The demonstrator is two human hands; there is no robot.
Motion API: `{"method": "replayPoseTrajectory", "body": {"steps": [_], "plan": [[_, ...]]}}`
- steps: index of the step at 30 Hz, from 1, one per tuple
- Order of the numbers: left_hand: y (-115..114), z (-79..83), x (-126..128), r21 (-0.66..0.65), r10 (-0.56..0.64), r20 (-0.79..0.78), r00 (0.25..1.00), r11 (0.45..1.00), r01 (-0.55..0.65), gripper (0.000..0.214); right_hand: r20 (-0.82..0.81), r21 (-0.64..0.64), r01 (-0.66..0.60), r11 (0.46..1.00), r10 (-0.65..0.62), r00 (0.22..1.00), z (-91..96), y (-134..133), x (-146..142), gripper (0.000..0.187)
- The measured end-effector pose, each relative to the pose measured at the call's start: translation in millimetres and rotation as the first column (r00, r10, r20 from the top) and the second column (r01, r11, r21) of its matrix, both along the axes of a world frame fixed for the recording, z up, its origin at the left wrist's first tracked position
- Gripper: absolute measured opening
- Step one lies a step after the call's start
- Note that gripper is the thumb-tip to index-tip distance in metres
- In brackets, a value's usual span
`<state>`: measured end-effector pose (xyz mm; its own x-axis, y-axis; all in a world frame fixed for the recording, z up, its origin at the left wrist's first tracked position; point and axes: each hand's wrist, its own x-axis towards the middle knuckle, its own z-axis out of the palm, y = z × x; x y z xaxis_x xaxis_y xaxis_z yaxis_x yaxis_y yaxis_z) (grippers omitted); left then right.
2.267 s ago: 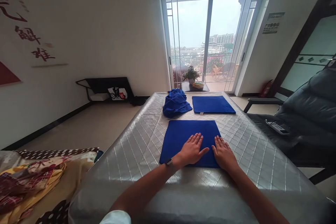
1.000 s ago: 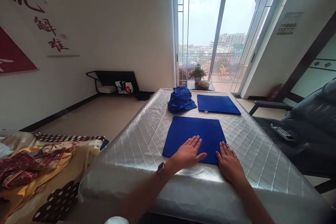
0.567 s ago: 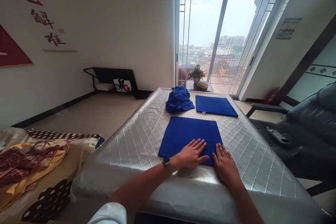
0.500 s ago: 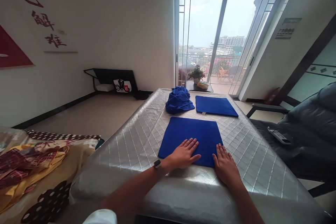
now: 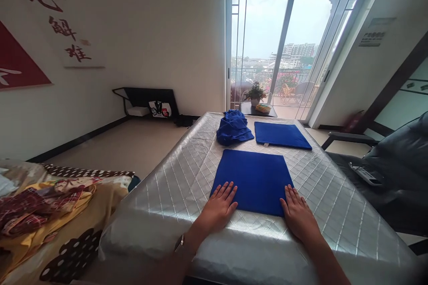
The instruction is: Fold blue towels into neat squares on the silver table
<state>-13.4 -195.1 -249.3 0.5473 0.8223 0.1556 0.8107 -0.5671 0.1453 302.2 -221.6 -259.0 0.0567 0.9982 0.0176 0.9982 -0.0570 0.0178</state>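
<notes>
A flat blue cloth, roughly square, lies in front of me on a silver quilted cover. My left hand rests flat over its near left corner, fingers stretched out. At the near right corner, my right hand lies flat with its fingertips on the cloth's edge. Neither hand grips anything. Beyond, a second flat blue cloth with a small white tag lies at the far right. To its left sits a crumpled heap of blue cloth.
On the left is a bed or couch with rumpled patterned fabrics. A black armchair holding a telephone-like device stands on the right. Past the far edge, a small table carries a potted plant before sliding glass doors.
My left hand has slid left, from the middle of the near cloth to its near left corner. The right hand stays at the right corner. The view has shifted slightly.
</notes>
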Motion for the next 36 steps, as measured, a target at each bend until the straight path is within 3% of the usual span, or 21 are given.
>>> {"method": "replayPoseTrajectory", "body": {"steps": [6,10,16,19,23,26,28,31,36], "plan": [[-2,2.1,1,-0.022,0.015,0.007,1.000,1.000,-0.015,0.059,0.039,-0.068,-0.031,0.997,0.033,0.999,16.4,11,4,0.066],[-2,4.1,0,-0.039,0.015,0.011,1.000,0.999,-0.015,0.059,0.030,0.005,-0.042,0.999,0.042,0.999,28.6,32,-2,0.066],[1,16.5,3,-0.142,0.004,-0.026,1.000,0.990,-0.008,0.065,-0.009,0.018,-0.004,1.000,0.004,1.000,8.9,49,-2,0.065],[12,31.4,33,-0.118,-0.047,-0.015,0.999,0.992,0.044,0.068,-0.027,0.040,-0.009,0.999,0.010,1.000,0.5,48,1,0.064],[34,46.3,105,-0.051,-0.280,0.003,0.960,0.959,0.280,0.068,-0.028,0.050,-0.026,0.998,0.028,0.999,3.1,44,2,0.063],[43,42.5,150,0.016,-0.323,0.000,0.946,0.946,0.323,0.067,-0.005,0.036,-0.055,0.998,0.055,0.998,7.7,42,2,0.059],[44,34.3,163,0.067,-0.287,0.012,0.958,0.956,0.285,0.066,0.005,0.028,-0.073,0.997,0.073,0.997,9.7,40,2,0.058],[41,22.8,159,0.063,-0.243,0.015,0.970,0.968,0.241,0.066,-0.016,0.024,-0.073,0.997,0.073,0.997,11.2,40,1,0.058],[29,21.9,116,-0.032,-0.251,0.008,0.968,0.968,0.251,0.070,-0.038,0.023,-0.014,1.000,0.015,0.999,12.4,41,-2,0.064]]}}
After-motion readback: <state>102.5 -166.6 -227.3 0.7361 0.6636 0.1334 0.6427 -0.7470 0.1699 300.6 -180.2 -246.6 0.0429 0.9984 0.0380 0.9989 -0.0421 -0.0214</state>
